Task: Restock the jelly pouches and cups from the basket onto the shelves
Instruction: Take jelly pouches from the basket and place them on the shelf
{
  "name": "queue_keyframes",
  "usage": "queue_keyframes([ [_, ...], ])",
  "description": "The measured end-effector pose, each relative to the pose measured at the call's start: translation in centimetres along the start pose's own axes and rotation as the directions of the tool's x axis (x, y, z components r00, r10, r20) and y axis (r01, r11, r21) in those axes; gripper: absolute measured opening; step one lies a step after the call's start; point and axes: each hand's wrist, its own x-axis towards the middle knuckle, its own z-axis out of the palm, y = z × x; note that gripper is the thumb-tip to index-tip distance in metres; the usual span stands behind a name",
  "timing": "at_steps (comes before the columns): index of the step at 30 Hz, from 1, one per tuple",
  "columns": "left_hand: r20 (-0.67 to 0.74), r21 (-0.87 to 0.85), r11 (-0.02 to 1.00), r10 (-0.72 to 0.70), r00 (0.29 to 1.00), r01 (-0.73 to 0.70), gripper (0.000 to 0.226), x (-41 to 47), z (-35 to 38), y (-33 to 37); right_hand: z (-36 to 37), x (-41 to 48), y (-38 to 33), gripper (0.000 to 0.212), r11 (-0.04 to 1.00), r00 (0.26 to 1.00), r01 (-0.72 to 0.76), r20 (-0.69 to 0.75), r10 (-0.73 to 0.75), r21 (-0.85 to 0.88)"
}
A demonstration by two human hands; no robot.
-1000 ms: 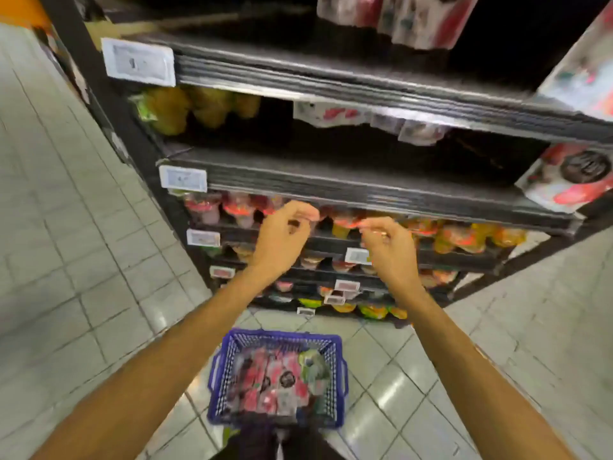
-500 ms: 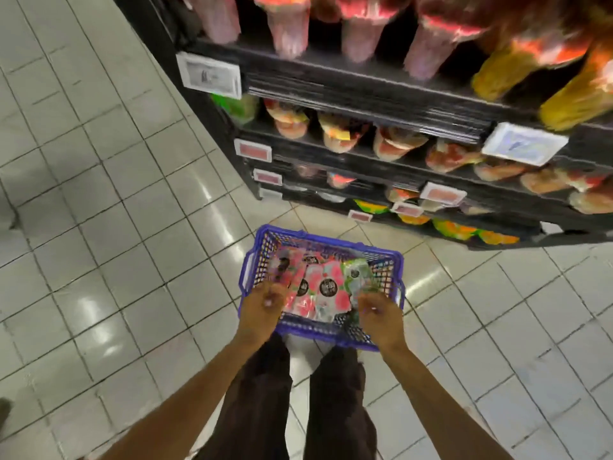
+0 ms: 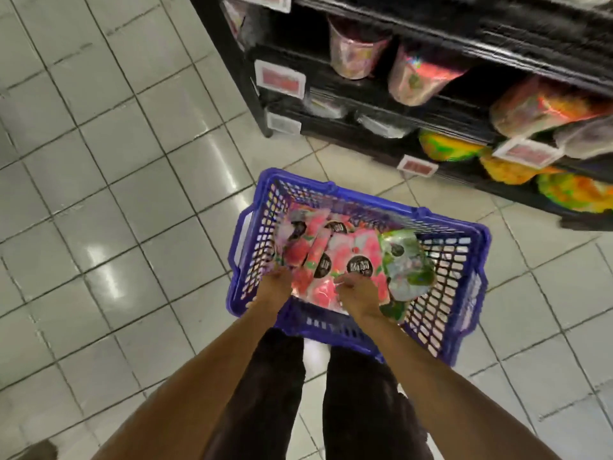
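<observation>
**Both hands down in the basket**

Blue basket [image 3: 441,330] sits on the tiled floor [image 3: 99,194], just in front of the black shelves [image 3: 431,104]. Inside: a heap of pink jelly pouches [image 3: 335,257] with round black labels, and one green pouch [image 3: 406,270] toward the right wall.

Left hand [image 3: 273,288] reaches over the near rim at the basket's left side, fingertips down among the pink pouches. Right hand [image 3: 356,295] lies on the pink pouches just beside the green pouch. Fingers of both are curled downward and hidden from above; cannot tell whether either has a pouch grasped or only touches the pile.

Jelly cups [image 3: 418,78] stand on the shelves. Frame blurred. Dark trouser legs [image 3: 272,393] show below the forearms.
</observation>
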Motion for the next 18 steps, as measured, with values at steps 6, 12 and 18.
queue_keyframes([
  [6, 0.07, -0.316, 0.932, -0.164, 0.984, 0.178, 0.038, 7.0, 4.5, -0.2, 5.6, 6.6, 1.4, 0.019, 0.991, 0.998, 0.006, 0.067, 0.003, -0.136],
  [12, -0.069, -0.51, 0.822, -0.331, 0.941, 0.252, 0.042, 11.6, 6.1, -0.4, 7.9, 10.5, 1.9, 0.022, 0.98, 0.998, 0.066, 0.033, -0.061, -0.189],
  [18, -0.088, -0.367, 0.861, -0.408, 0.909, 0.352, 0.045, 10.5, 6.7, -0.1, 6.6, 9.1, 2.1, 0.027, 0.984, 0.993, 0.063, -0.084, -0.078, -0.164],
])
